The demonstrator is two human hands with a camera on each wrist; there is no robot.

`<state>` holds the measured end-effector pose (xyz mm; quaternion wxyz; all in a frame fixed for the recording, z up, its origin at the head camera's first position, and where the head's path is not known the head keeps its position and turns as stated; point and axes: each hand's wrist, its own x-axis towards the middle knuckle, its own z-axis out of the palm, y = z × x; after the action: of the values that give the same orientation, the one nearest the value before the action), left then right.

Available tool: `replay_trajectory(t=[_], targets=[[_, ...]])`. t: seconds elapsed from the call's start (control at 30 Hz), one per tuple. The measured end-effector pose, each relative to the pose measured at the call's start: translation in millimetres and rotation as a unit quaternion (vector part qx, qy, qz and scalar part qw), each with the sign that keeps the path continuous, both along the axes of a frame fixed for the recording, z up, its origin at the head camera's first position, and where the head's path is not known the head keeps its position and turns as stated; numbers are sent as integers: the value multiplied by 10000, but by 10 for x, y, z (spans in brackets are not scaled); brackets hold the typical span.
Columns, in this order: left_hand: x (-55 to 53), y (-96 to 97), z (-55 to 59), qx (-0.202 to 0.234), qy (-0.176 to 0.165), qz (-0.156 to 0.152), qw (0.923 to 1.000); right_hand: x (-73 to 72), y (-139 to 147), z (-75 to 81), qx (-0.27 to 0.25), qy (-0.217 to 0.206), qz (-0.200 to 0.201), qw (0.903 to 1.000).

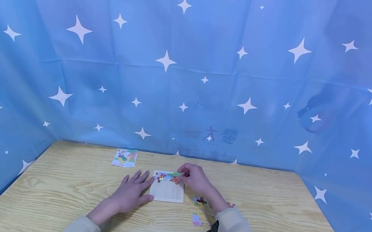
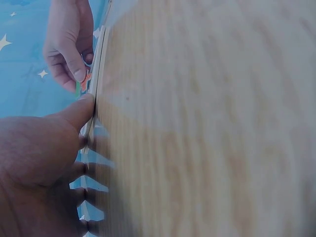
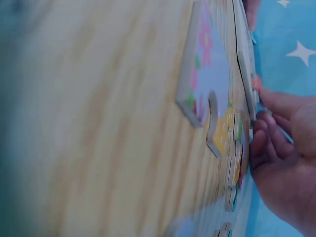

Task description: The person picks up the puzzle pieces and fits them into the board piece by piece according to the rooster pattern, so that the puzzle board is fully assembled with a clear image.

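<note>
A puzzle tray [image 1: 167,192] lies on the table, its lower part bare wood. Along the tray's top edge sit colourful puzzle pieces [image 1: 161,176]. My right hand [image 1: 195,178] is at the upper right corner and pinches a green and orange puzzle piece [image 1: 177,174] between thumb and fingers; the fingers partly cover it. Fingers spread, my left hand [image 1: 130,194] lies flat beside the tray, with its thumb and a fingertip touching the left edge. In the left wrist view, the right thumb [image 2: 74,63] presses against the piece.
Below my right forearm lie loose puzzle pieces [image 1: 196,219], seen closer as a lilac piece [image 3: 210,69] in the right wrist view. A picture card [image 1: 124,158] of a cartoon animal lies at the back left. A blue star-patterned curtain [image 1: 189,89] hangs behind the table.
</note>
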<state>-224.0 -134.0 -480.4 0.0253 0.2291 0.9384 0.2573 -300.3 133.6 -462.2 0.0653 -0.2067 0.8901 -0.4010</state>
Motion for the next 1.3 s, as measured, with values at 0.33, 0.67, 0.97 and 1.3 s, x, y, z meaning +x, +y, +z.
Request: replay_trajectory(t=[0.33,0.67,0.97,1.3], targets=[[-19,-3,-20,-10,32,-5,10000,28,-20,-2,216,86,101,9997],[-2,-2,-11,-15,56,-10,10000,13,-12,-32,355,178,127,9991],[16,-3,37,35,-1,-100,9999,13,3,-21,286,249,135,9992],[20,8,58,12,-133,-76,9999,39,45,56,371,241,499,9978]])
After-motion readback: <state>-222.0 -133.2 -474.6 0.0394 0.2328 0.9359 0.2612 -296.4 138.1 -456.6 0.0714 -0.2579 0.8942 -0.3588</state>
